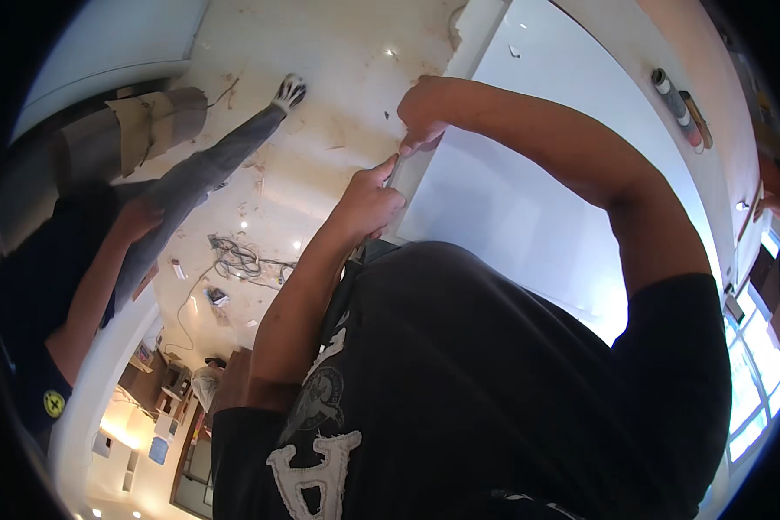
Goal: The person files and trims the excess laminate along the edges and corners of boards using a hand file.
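Observation:
A large white panel (520, 165) lies in front of me, a pale edge strip (429, 178) running along its left side. My left hand (373, 204) is closed at this edge, its index finger stretched along it and the other fingers curled round something thin and greyish that I cannot make out. Just beyond it, my right hand (425, 113) is curled over the same edge, thumb pointing down toward the left fingertip. Whatever lies inside the right fingers is hidden.
At the left another person (69, 286) sits with a leg stretched over the pale, dirty floor (321, 113). Tangled cables (243, 260) lie on the floor. A dark grey tube-shaped object (672, 100) rests on the surface beyond the panel at right, near a window (754, 390).

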`<action>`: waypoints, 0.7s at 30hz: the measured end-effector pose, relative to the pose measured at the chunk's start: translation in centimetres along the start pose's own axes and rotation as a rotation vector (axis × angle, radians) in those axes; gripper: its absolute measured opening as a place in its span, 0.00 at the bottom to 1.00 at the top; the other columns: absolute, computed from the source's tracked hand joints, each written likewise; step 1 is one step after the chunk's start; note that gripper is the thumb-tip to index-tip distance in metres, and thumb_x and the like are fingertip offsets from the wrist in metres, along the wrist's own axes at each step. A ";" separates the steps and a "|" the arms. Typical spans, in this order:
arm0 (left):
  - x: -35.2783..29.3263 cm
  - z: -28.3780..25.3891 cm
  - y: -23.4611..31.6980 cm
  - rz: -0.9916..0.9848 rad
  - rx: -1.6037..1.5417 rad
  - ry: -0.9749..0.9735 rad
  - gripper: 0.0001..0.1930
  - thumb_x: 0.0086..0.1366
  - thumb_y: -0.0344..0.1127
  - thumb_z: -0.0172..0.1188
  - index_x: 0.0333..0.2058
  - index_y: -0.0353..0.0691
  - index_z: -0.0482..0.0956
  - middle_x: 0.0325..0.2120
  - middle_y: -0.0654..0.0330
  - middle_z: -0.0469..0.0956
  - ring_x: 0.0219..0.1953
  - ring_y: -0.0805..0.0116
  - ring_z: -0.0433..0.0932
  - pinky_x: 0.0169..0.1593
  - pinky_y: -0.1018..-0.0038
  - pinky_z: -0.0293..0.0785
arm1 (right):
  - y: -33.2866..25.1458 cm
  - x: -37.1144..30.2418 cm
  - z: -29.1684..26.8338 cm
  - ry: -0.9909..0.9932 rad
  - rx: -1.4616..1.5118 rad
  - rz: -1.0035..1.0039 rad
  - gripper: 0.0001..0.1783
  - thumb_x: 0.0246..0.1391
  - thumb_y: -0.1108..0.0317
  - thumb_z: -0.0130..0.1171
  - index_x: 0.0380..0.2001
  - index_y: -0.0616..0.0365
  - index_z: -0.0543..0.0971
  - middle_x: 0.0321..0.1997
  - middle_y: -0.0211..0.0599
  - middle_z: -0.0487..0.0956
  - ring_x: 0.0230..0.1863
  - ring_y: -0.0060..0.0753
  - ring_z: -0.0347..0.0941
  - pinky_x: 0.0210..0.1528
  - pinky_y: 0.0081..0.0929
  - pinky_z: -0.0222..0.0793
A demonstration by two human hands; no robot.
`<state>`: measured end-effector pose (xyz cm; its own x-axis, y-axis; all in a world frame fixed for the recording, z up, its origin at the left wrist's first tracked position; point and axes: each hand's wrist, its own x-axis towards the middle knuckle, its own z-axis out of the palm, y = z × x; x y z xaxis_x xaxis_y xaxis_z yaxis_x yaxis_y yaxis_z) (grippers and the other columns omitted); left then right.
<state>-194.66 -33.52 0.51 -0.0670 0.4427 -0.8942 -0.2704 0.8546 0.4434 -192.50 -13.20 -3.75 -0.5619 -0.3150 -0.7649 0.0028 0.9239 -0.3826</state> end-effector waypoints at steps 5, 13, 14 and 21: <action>-3.3 -0.1 0.4 0.028 -0.006 0.031 0.41 0.57 0.23 0.52 0.71 0.42 0.55 0.15 0.69 0.64 0.13 0.79 0.59 0.16 0.77 0.59 | -2.3 -2.1 -2.0 0.040 0.091 -0.024 0.39 0.58 0.32 0.49 0.27 0.61 0.85 0.29 0.45 0.82 0.40 0.49 0.78 0.61 0.46 0.60; -1.5 0.2 -1.5 0.001 -0.025 0.060 0.40 0.56 0.23 0.53 0.70 0.41 0.58 0.15 0.68 0.64 0.12 0.79 0.60 0.15 0.77 0.59 | -2.5 0.8 -0.4 -0.035 0.050 -0.025 0.40 0.55 0.29 0.51 0.30 0.61 0.85 0.33 0.46 0.84 0.41 0.49 0.80 0.61 0.47 0.63; -2.4 0.1 -1.4 -0.004 -0.030 0.053 0.40 0.56 0.23 0.53 0.70 0.41 0.58 0.15 0.68 0.64 0.12 0.79 0.60 0.15 0.77 0.59 | -2.5 0.4 -0.8 -0.082 0.071 -0.041 0.40 0.54 0.28 0.52 0.30 0.60 0.86 0.33 0.46 0.84 0.40 0.50 0.80 0.59 0.47 0.66; -2.2 -0.2 -4.0 0.035 -0.002 0.053 0.41 0.56 0.24 0.54 0.70 0.43 0.57 0.16 0.67 0.65 0.13 0.79 0.62 0.16 0.77 0.59 | -4.4 1.5 1.5 -0.018 0.069 -0.021 0.40 0.51 0.27 0.54 0.32 0.60 0.86 0.33 0.48 0.84 0.40 0.51 0.80 0.47 0.44 0.74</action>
<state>-193.60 -37.93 0.67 -0.1271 0.4575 -0.8801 -0.2691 0.8381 0.4746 -192.09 -18.04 -4.01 -0.5478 -0.3380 -0.7653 0.0490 0.9002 -0.4327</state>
